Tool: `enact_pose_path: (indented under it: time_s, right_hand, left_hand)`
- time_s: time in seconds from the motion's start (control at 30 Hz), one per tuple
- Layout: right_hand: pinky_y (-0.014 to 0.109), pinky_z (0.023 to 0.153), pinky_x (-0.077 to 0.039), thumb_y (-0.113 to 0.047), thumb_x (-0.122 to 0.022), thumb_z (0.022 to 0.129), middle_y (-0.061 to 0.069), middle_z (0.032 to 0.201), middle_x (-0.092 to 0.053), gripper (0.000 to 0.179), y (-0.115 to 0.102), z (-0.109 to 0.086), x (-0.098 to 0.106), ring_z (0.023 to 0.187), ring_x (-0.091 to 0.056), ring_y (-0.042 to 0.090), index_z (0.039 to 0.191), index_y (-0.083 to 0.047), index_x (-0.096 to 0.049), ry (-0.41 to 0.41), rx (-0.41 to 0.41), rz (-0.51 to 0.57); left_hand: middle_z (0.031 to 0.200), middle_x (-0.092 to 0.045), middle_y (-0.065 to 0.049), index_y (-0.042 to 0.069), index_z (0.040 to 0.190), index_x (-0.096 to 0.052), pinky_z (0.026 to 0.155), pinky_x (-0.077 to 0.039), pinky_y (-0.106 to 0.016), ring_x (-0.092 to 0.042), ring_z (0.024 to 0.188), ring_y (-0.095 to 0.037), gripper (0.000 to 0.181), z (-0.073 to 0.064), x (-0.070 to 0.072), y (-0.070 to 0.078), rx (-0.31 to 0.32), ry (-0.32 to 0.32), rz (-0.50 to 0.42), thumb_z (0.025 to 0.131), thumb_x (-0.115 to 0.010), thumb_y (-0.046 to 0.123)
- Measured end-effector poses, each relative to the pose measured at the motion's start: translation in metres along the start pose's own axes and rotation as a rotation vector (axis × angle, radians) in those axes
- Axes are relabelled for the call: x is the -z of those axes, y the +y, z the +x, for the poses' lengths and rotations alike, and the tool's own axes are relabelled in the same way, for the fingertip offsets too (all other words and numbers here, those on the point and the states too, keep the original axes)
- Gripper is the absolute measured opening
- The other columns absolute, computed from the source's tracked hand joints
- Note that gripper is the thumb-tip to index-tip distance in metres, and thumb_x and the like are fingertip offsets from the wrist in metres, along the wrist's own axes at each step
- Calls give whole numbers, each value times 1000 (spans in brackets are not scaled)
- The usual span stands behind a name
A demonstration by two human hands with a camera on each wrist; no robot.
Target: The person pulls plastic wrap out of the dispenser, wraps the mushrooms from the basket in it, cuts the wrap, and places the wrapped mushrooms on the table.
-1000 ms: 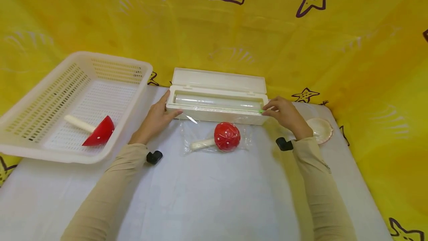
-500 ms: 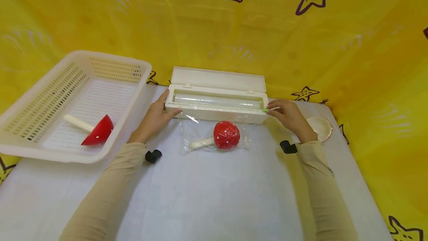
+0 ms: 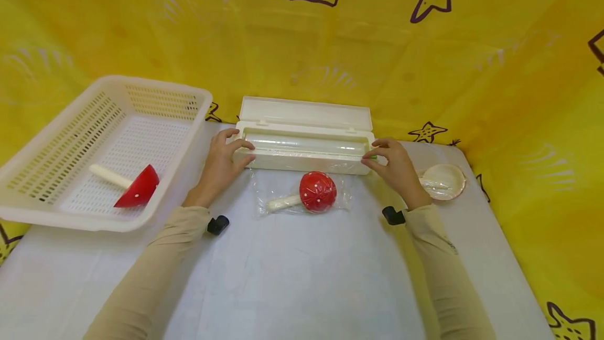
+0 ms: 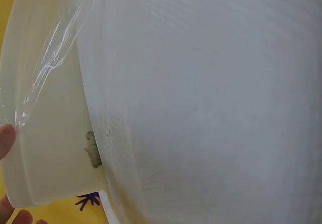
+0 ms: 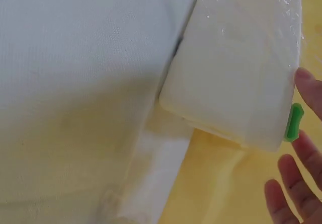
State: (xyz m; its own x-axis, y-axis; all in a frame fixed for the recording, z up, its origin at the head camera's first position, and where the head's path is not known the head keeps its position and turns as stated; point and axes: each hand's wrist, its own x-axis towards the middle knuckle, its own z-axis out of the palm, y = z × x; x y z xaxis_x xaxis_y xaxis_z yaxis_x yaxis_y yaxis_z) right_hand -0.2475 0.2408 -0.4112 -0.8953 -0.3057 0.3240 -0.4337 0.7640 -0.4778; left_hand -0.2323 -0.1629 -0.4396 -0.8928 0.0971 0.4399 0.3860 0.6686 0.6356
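The left hand (image 3: pixel 219 167) grips the box's (image 3: pixel 302 163) left end; the right hand's (image 3: pixel 394 167) fingers sit narrowly about the green slider (image 5: pixel 294 123), whether pinching it I cannot tell. Best, probably: brace the box and keep the film (image 3: pixel 302 144) flat. Near the box lies a wrapped mushroom (image 3: pixel 317 192); left, a basket (image 3: pixel 155 135).

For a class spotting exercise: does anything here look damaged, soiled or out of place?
Yes: a dark mark low on the front wall of the cream box, near its left end, stands out against the plain surface. Stain or damage, I cannot tell.
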Motion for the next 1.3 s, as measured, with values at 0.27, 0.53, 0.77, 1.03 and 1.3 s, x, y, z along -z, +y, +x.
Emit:
enact_pose_path:
  time_s: [0.27, 0.53, 0.77, 1.03, 1.3]
  right_hand:
    - [48, 88, -42, -7, -80, 81, 20, 100, -65, 11, -10, -6, -4, 97, -55, 38, 86, 1, -73, 105, 117, 53]
    - [18, 75, -52, -10, -71, 91, 12, 89, -73, 9, -17, -21, -9, 79, -63, 4, 94, -1, -69, 56, -24, 225]
    - [9, 79, -49, -7, -61, 97, 18, 92, -67, 14, -20, -36, -14, 84, -61, -4, 104, 5, -62, 51, -114, 420]
    - [19, 93, -49, -11, -77, 86, 14, 94, -59, 54, -32, -50, -22, 92, -59, 16, 134, -2, -54, -46, -184, 433]
    - [25, 63, -39, -20, -94, 64, 8, 80, -44, 80, -48, -53, -43, 79, -45, 24, 132, -4, -56, -161, -176, 344]
  left_hand:
    - [124, -59, -26, 3, 83, -72, 103, -35, -54, -46, 118, -46, 7, -1, -1, 6, -59, 53, -48, 81, -78, 1]
    - [96, -71, -17, 1, 90, -69, 90, -43, -42, -59, 96, -34, 8, -8, 3, 19, -72, 10, -133, 84, -72, -2]
    - [94, -72, -13, 1, 98, -64, 83, -53, -30, -66, 87, -20, 7, -17, 8, 35, 68, -102, -249, 91, -67, 3]
    - [98, -70, -14, 0, 98, -63, 81, -52, -15, -62, 85, -6, 6, -29, 9, 49, 67, -154, -380, 93, -65, 1]
    - [119, -69, -19, 2, 94, -58, 99, -52, -28, -66, 112, -34, 6, -41, 7, 64, 64, -269, -495, 93, -64, 1]
